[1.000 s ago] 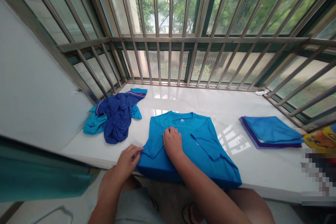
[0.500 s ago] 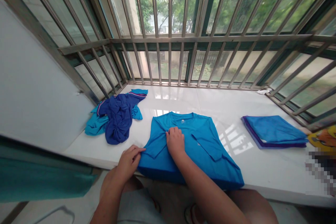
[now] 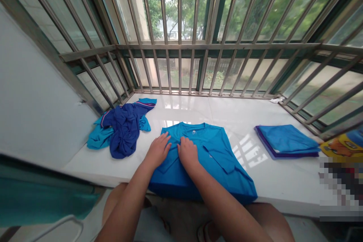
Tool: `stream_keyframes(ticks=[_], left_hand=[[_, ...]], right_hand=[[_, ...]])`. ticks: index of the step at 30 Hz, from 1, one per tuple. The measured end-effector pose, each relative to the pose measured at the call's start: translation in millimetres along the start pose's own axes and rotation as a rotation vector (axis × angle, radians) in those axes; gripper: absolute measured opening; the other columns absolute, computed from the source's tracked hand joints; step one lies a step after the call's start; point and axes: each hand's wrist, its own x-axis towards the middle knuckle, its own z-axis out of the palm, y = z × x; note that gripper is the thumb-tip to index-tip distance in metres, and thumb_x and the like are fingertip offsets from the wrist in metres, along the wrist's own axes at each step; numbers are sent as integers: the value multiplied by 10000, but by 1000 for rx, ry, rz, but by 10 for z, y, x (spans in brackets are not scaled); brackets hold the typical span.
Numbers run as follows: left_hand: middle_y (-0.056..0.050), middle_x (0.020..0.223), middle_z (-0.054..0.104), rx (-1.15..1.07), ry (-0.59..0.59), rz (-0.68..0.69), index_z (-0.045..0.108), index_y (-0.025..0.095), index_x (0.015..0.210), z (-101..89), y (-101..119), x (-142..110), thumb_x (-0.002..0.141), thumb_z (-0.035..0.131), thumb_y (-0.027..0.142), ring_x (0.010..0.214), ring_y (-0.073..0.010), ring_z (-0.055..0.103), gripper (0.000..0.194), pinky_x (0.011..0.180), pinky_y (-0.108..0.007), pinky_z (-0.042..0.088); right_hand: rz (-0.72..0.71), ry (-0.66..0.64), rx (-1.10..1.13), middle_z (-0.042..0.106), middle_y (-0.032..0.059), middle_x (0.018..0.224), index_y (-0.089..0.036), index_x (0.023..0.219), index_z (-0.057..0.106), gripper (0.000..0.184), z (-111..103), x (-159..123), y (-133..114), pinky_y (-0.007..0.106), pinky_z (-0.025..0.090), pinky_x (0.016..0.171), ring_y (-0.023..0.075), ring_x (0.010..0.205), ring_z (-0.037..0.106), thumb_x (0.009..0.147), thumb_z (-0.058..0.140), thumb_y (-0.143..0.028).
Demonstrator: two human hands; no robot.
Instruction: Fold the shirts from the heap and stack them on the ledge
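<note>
Now the left hand (image 3: 159, 150) spreads on smooth blue shirt (image 3: 218, 160), right hand (image 3: 188, 153) curled, grip unclear.

Two bare hands work side by side, backs up, with a narrow gap between them.
The left hand (image 3: 159, 149) slants inward from its wrist (image 3: 149, 164), fingers stretched forward and slightly parted, thumb set toward its partner. The right hand (image 3: 188, 153) sits just beside it, knuckles raised and fingers bent downward; whether the hidden fingertips pinch or merely press cannot be told. The left forearm (image 3: 124, 200) and right forearm (image 3: 224, 204) are uncovered and angle in from the lower corners, drawing nearer to each other at the wrists, above the bare left knee (image 3: 113, 200) and right thigh (image 3: 270, 217).
</note>
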Motion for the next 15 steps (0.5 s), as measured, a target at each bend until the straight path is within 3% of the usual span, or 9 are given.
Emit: stream_keyframes(ticks=[2, 4, 8, 12, 15], left_hand=[[-136, 1738, 440, 79, -117, -60, 526, 209, 1608, 110, -7, 207, 1113, 436, 410, 1612, -335, 397, 542, 1292, -590, 340], [-145, 1749, 418, 126, -154, -117, 498, 209, 1626, 158, -77, 360, 1121, 412, 399, 1628, -343, 367, 546, 1289, -613, 325], [-160, 1660, 540, 119, -137, -224, 601, 209, 1530, 57, -316, 628, 1091, 465, 306, 1527, -319, 508, 470, 1238, -484, 405], [-213, 1374, 723, 98, -158, -363, 757, 143, 1266, -110, -524, 955, 979, 669, 379, 1316, -355, 664, 382, 1075, -393, 508], [-157, 1011, 804, 48, -233, -475, 804, 161, 910, -179, -620, 1190, 863, 785, 411, 1028, -331, 756, 255, 852, -338, 538]], right_hand=[[12, -3, -36, 697, 166, 1259, -185, 1287, 627, 291, -109, 11, 172, 375, 502, 874, 302, 1132, 672, 1097, 551, -393], [62, -4, -85, 692, 164, 1273, -195, 1283, 639, 314, -276, 49, 457, 370, 507, 883, 298, 1141, 669, 1116, 505, -424], [237, 21, -155, 665, 196, 1333, -173, 1318, 637, 334, -668, 223, 1232, 367, 501, 944, 304, 1215, 650, 1130, 434, -359], [379, -21, -164, 674, 253, 1329, -85, 1337, 656, 411, -888, 512, 1929, 378, 512, 931, 343, 1214, 672, 1099, 499, -381], [385, -112, -121, 752, 207, 1225, -106, 1243, 741, 404, -910, 757, 2261, 324, 513, 886, 307, 1150, 717, 1037, 627, -434]])
